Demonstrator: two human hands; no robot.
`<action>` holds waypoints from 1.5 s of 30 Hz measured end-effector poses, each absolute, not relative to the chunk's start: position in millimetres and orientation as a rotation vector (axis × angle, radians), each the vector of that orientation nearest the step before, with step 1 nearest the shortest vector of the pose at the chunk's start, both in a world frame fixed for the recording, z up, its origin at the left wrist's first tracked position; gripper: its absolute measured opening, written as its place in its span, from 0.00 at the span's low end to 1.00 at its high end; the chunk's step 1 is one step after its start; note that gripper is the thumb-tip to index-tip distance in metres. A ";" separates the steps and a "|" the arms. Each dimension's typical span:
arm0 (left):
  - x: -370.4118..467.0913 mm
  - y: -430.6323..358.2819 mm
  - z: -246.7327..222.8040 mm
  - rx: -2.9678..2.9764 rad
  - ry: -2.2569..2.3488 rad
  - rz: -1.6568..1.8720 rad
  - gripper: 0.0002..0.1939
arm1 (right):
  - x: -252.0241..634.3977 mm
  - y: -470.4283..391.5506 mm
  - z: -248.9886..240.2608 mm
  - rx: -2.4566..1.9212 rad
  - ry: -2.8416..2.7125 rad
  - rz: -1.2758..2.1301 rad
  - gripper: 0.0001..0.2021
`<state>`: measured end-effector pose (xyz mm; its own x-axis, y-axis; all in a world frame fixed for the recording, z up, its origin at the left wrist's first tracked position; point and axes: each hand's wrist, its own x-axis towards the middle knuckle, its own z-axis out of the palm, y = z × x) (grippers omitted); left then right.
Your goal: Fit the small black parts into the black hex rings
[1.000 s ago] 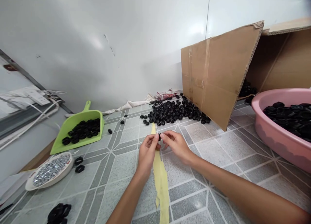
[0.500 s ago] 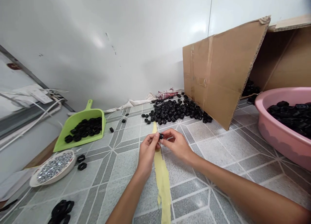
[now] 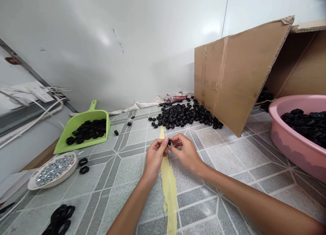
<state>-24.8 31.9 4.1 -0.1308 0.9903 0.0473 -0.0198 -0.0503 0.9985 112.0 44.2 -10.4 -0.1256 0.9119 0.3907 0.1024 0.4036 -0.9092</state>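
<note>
Between my two hands is a small black plastic piece, mostly covered by the fingers. My left hand pinches it from the left with the thumb on top. From the other side, my right hand grips it between thumb and fingertips. Both hands are just above a yellow strip on the tiled surface. Beyond them lies a heap of similar black pieces. A white dish of small shiny metal parts sits to the left, with two black rings beside it.
A green dustpan holding black pieces rests at the left. More black rings lie at the near left. On the right stand a cardboard box and a pink basin full of black parts. A white wall rises behind.
The view has shifted slightly, moving the dish and dustpan a little left in the picture. Both hands keep hold of the black piece, which looks slightly turned.
</note>
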 end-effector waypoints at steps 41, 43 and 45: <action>-16.2 30.0 2.5 1.130 1.288 1.407 0.23 | 114.7 38.1 -7.8 -0.944 -1.681 0.653 0.10; -16.5 29.9 3.1 1.114 1.276 1.406 0.23 | 114.4 38.7 -8.6 -0.942 -1.665 0.676 0.10; -16.9 29.7 4.1 1.096 1.262 1.405 0.23 | 114.3 38.5 -8.0 -0.946 -1.662 0.716 0.09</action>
